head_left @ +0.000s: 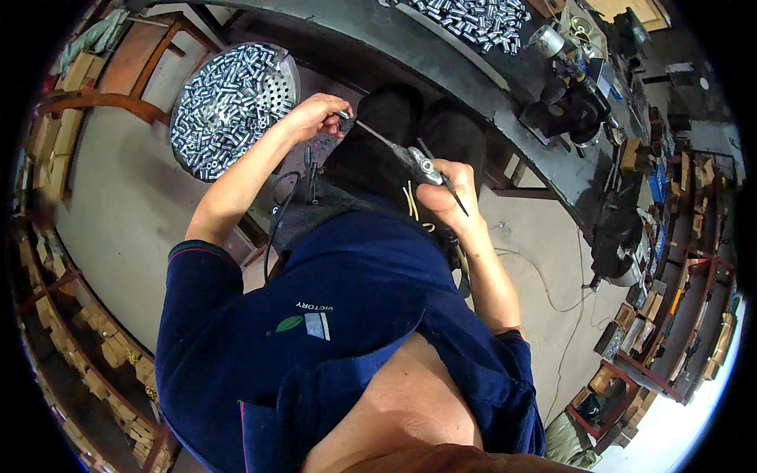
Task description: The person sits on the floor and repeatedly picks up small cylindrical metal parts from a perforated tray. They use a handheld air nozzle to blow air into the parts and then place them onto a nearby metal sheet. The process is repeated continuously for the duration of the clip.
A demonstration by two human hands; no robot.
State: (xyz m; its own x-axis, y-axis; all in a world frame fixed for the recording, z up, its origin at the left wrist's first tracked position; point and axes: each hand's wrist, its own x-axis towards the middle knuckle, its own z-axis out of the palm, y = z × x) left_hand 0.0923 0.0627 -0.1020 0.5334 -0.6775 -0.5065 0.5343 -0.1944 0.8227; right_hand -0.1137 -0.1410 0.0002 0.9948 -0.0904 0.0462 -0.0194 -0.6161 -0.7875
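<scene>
In front of my lap, my left hand (319, 118) is closed with its fingers around a small dark cylindrical part (344, 122). My right hand (449, 193) grips a metal hand tool with a long thin rod (418, 163); a round knob-like piece sits on its body, and a dark pointed end sticks out past my thumb. The rod's tip points toward the part in my left hand, but whether they touch I cannot tell. Beyond my left forearm, a round perforated metal tray (289, 72) is heaped with short shiny metal sleeves (221, 110).
A dark workbench (355, 39) crosses ahead, with another pile of metal sleeves (477, 22) on it. Toward its right end stands a dark machine (572, 102). A wooden stool or chair (142, 67) is at far left. Shelves with boxes line both sides; thin cables (564, 307) lie on the floor.
</scene>
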